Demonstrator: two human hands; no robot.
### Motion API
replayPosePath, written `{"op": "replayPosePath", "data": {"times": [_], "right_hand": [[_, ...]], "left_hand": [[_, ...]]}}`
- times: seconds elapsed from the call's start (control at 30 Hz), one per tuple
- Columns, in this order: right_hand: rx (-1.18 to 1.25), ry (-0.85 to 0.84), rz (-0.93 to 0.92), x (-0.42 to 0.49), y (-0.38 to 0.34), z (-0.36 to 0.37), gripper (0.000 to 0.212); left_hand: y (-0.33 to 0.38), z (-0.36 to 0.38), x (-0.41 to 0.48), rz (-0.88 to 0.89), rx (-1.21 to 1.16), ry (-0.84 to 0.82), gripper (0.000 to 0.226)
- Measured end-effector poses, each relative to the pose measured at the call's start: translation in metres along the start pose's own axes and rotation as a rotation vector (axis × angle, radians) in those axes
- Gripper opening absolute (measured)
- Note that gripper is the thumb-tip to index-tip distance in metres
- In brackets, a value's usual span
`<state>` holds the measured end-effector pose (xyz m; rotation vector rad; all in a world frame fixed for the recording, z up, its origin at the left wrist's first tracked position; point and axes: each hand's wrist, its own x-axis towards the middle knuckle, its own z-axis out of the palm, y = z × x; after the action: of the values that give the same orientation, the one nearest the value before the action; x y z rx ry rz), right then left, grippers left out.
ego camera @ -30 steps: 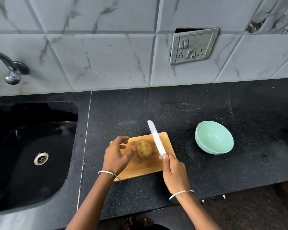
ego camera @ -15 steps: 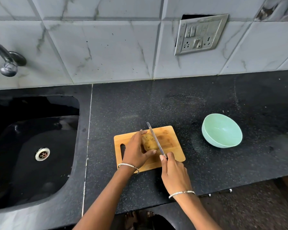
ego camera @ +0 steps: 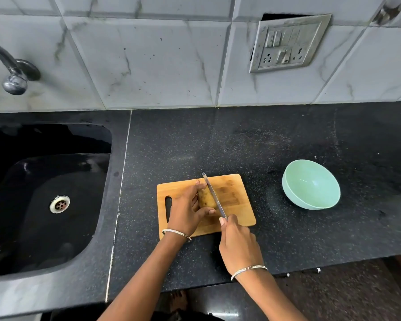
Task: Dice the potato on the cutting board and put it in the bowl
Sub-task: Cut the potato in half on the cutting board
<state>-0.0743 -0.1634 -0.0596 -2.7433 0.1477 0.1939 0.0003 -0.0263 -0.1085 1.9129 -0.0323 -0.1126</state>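
A brown potato [ego camera: 205, 199] lies on a wooden cutting board [ego camera: 232, 195] on the black counter. My left hand [ego camera: 186, 210] grips the potato from its left side, fingers and thumb curled round it. My right hand [ego camera: 237, 245] grips the handle of a knife [ego camera: 213, 194], forefinger along its back. The blade stands on edge against the potato's right end, tip pointing away from me. A pale green bowl [ego camera: 310, 184] sits to the right of the board, with nothing inside it.
A black sink [ego camera: 44, 200] with a steel drain lies to the left, a tap [ego camera: 14, 70] above it. The tiled wall carries a switch plate [ego camera: 287, 42]. The counter's front edge runs just below my wrists.
My left hand moved onto the potato and took hold of it. The knife turned from flat to edge-down and came against the potato's right end.
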Motion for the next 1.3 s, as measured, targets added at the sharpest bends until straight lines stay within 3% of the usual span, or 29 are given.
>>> {"op": "replayPosePath", "data": {"times": [0.83, 1.3], "right_hand": [[0.140, -0.168, 0.051, 0.027, -0.002, -0.003, 0.030], [0.059, -0.209, 0.083, 0.017, -0.006, 0.004, 0.032]], "left_hand": [[-0.004, -0.003, 0.012, -0.017, -0.044, -0.028, 0.068], [-0.006, -0.007, 0.009, 0.008, -0.051, -0.022, 0.071]]}}
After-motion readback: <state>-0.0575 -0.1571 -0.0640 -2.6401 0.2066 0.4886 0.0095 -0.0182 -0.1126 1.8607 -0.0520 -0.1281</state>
